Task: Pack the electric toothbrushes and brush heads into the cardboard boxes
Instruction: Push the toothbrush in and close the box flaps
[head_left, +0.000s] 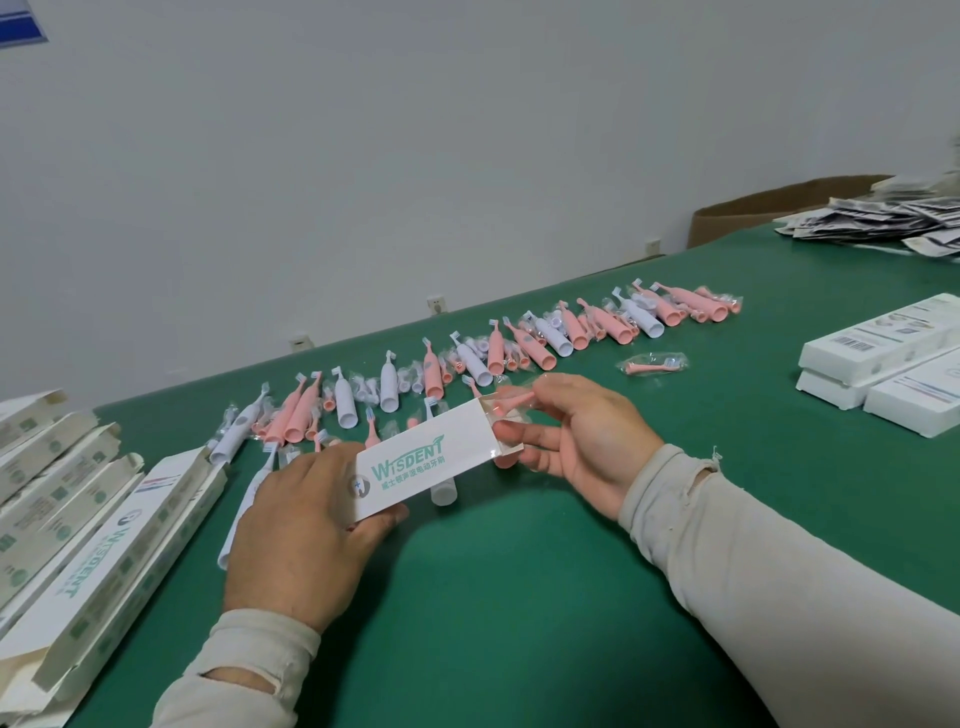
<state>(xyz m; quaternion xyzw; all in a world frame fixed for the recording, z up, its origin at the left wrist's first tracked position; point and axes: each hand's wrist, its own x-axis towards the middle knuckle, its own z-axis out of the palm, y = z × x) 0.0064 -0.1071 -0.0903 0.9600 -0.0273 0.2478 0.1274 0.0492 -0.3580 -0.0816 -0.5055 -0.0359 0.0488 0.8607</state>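
Left hand (306, 525) grips white box (423, 460) above green desk (519, 597), open end toward right. Right hand (576, 431) pinches bagged pink brush head (511, 402) at box mouth — partly inside. Toothbrushes (467, 353) lie in row behind.

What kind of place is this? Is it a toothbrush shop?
Probably a small packing workshop, not a shop. A long row of pink and white electric toothbrushes lies on the green work table, open white cardboard boxes wait in a stack, and the left hand holds a white branded box being filled.
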